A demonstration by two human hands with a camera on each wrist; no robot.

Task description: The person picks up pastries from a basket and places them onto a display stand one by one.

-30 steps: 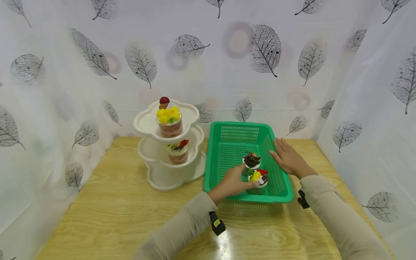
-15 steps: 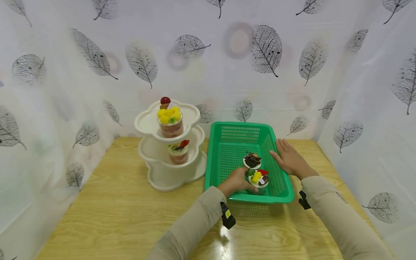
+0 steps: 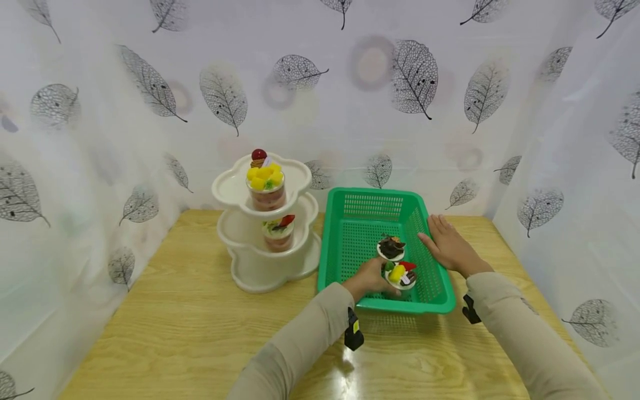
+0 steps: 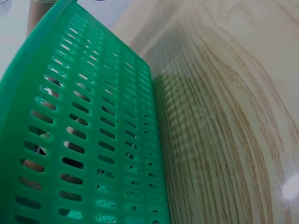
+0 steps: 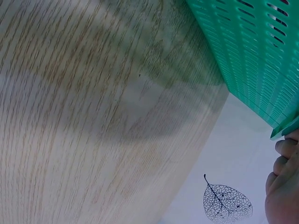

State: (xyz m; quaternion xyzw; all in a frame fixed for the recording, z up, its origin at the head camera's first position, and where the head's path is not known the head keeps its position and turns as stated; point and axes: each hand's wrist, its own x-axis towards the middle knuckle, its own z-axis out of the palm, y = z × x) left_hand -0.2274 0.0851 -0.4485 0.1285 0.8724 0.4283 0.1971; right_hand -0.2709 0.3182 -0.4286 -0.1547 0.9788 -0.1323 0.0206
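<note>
In the head view, my left hand (image 3: 370, 278) reaches over the front rim into a green plastic basket (image 3: 324, 244). Its thumb and fingers curl round a dessert cup (image 3: 402, 276) topped with yellow fruit, a red piece and a dark piece. Just behind stands a second dessert cup (image 3: 391, 248) with a chocolate-brown topping. My right hand (image 3: 454, 247) lies with straight fingers along the basket's right rim. In the left wrist view the slotted basket wall (image 4: 88, 116) hides most of that hand's work. The right wrist view catches the knuckles of the right hand (image 5: 285, 177) beside the rim.
Left of the basket stands a cream three-tier stand (image 3: 295, 175) with petal-shaped trays. A dessert cup with yellow cubes (image 3: 266, 189) sits on its top tier, and another dessert cup (image 3: 278, 233) on the middle one. A leaf-print curtain (image 3: 320, 128) surrounds the wooden table (image 3: 200, 333).
My left hand has moved right and lower into the basket, its fingers now round the fruit-topped dessert cup. The right hand has stayed on the rim.
</note>
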